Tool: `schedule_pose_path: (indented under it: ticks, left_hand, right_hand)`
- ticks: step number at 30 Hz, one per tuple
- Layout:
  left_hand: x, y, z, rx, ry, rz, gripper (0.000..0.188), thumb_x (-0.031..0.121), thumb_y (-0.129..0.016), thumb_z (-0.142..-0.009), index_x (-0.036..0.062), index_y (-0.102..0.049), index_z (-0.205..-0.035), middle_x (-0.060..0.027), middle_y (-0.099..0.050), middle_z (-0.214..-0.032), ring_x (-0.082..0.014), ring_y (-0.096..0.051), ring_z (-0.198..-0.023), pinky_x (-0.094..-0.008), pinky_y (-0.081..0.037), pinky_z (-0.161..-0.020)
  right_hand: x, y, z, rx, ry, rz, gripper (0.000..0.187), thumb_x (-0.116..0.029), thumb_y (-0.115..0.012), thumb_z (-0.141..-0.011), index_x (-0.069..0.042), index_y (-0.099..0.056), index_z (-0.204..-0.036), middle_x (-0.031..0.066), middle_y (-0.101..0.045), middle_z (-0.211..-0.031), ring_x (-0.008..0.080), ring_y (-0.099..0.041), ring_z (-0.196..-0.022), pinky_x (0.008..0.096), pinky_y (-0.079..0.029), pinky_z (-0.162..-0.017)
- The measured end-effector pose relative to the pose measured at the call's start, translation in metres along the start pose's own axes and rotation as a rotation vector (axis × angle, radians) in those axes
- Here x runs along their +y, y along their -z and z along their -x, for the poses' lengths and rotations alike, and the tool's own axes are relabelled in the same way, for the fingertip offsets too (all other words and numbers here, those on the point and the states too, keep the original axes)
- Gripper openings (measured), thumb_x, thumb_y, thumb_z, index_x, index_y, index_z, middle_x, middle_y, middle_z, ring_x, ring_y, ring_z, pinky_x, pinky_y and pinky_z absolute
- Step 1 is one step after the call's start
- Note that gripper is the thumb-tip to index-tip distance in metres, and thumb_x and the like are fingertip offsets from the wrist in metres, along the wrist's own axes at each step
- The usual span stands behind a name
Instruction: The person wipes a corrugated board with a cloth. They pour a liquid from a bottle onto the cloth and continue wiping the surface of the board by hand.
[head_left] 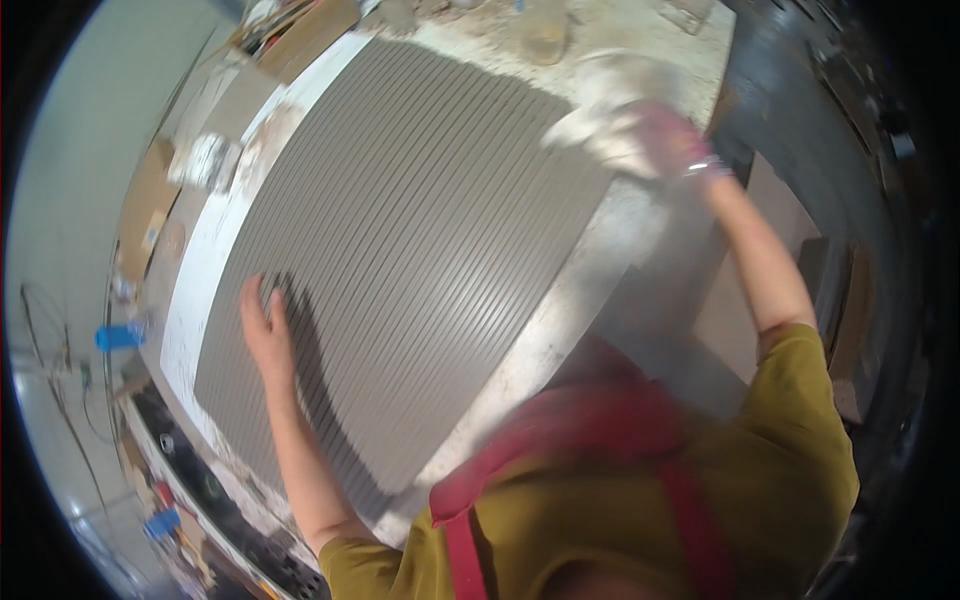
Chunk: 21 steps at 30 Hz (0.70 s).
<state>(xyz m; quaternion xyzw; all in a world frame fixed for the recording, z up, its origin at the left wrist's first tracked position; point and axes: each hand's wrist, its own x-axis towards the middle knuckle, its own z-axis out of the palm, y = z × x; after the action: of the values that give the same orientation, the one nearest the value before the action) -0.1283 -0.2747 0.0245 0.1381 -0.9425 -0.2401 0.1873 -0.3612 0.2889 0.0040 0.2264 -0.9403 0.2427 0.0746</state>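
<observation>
A large grey slab (400, 230) with parallel ridges lies on the table before me. My left hand (267, 330) is bare, its thumb and fingers apart, over the slab's left part with a shadow beside it; whether it touches cannot be told. At the slab's far right corner, my right hand (668, 140), in what looks like a pink glove, is smeared by motion. Bunched in it is a white cloth (600, 130), one end reaching over the slab's edge.
A white, dusty table edge (515, 365) runs along the slab's near side. Beyond the slab stands a yellowish clear container (543, 35). Left of it are a white jar-like thing (208, 162), cardboard boxes (310, 40) and a blue object (120, 337). A tan board (755, 270) stands at right.
</observation>
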Motion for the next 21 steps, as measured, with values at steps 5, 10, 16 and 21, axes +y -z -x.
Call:
schedule_pose_path:
  ticks: [5,10,16,21]
  left_hand:
    - [0.111,0.0,0.07,-0.205,0.315,0.471,0.046,0.019,-0.05,-0.09,-0.0005,-0.046,-0.132,-0.0187,-0.056,-0.125,-0.0284,-0.054,-0.116,-0.0386,-0.043,-0.096]
    - [0.219,-0.078,0.094,-0.526,0.127,1.13,0.098,0.019,-0.069,-0.075,0.0053,-0.005,-0.148,-0.021,-0.012,-0.151,-0.0247,-0.038,-0.129,-0.0384,-0.038,-0.1]
    - [0.208,-0.036,0.083,-0.218,0.094,0.976,0.052,0.031,-0.069,-0.078,0.0076,-0.055,-0.122,-0.0243,-0.059,-0.11,-0.0408,-0.056,-0.102,-0.0433,-0.045,-0.089]
    - [0.194,-0.105,0.116,0.014,-0.256,0.042,0.057,0.052,-0.062,-0.078,0.0212,-0.055,-0.125,-0.018,-0.036,-0.14,-0.0412,-0.032,-0.128,-0.0608,-0.029,-0.1]
  right_hand:
    - [-0.106,0.111,-0.005,-0.266,-0.322,-0.505,0.038,-0.023,-0.057,-0.09,-0.001,-0.055,-0.12,0.0093,-0.062,-0.108,0.0156,-0.058,-0.097,0.0297,-0.047,-0.085]
    - [-0.147,-0.001,0.053,-0.317,-0.1,-0.822,0.045,-0.023,-0.05,-0.094,0.002,-0.046,-0.131,0.0151,-0.05,-0.128,0.019,-0.048,-0.119,0.0294,-0.039,-0.098]
    - [-0.17,0.004,0.021,-0.361,0.155,-0.826,0.052,-0.03,-0.041,-0.097,0.001,-0.039,-0.138,0.0132,-0.043,-0.14,0.0221,-0.04,-0.129,0.033,-0.03,-0.107]
    - [-0.147,-0.086,0.007,-0.238,0.404,0.662,0.054,-0.031,-0.048,-0.093,-0.016,-0.036,-0.143,0.0115,-0.032,-0.149,0.0256,-0.023,-0.141,0.0392,-0.02,-0.112]
